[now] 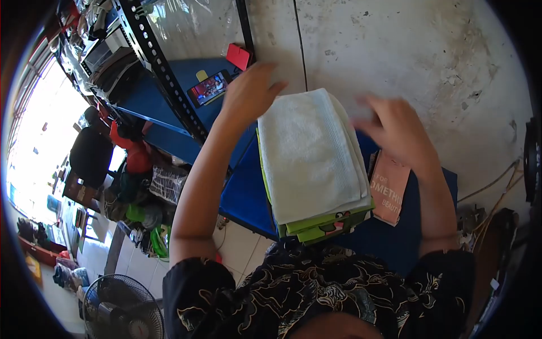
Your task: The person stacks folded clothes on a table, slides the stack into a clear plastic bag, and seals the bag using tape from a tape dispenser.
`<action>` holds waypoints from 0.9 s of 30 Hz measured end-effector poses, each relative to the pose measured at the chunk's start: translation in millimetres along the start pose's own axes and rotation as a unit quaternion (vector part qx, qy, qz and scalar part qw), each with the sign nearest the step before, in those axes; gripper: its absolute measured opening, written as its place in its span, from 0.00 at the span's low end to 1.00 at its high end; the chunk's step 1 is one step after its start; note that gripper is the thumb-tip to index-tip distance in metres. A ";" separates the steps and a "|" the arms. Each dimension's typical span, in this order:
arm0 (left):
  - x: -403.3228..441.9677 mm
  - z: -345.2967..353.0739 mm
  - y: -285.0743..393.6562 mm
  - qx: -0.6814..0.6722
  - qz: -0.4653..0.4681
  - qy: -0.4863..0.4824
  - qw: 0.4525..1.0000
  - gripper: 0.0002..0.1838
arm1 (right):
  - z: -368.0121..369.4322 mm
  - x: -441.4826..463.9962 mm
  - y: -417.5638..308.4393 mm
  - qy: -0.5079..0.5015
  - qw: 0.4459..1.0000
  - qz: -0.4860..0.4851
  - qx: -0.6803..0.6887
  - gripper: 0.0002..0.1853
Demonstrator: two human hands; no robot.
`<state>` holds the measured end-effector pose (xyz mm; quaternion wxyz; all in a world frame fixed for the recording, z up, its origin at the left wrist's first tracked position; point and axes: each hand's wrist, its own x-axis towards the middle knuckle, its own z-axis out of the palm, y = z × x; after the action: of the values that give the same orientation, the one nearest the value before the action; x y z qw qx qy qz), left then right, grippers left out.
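Towels (313,155) look soft, light; best held by sides, three and nine o'clock. My left hand (253,93) at ten, right hand (400,129) at two, fingers parted, both empty.

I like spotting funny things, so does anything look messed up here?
Yes, the wall looks damaged: it has dark marks and chipped patches. The white towel layers look slightly askew too: their edges don't line up.
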<state>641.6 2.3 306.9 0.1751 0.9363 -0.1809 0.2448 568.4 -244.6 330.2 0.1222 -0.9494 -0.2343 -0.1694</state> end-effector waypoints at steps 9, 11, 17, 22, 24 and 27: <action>-32.4 126.7 21.8 0.012 0.136 -0.061 0.989 0.23 | 133.3 -34.9 -37.6 -0.082 0.992 0.037 -0.086 0.59; -45.1 130.6 25.7 -0.009 0.121 -0.069 0.990 0.23 | 145.3 -45.4 -36.6 -0.070 0.995 0.035 -0.055 0.58; -26.7 145.4 15.2 -0.032 0.096 -0.055 0.993 0.23 | 149.0 -28.8 -15.6 -0.033 0.999 0.015 -0.015 0.57; -16.7 134.2 15.1 -0.145 0.062 -0.068 0.985 0.22 | 121.9 -61.4 24.5 0.116 0.981 -0.011 0.152 0.46; -14.5 129.5 15.9 -0.169 0.066 -0.047 0.982 0.22 | 110.3 -94.2 55.9 0.229 0.938 0.092 0.242 0.42; -10.9 123.2 14.9 -0.212 0.063 -0.023 0.975 0.19 | 105.6 -183.0 150.8 0.340 0.907 0.249 0.011 0.40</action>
<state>675.0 -59.2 204.0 0.3497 0.8700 -0.2912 0.1896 517.3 -415.3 141.5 0.2429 -0.8603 0.0642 -0.4436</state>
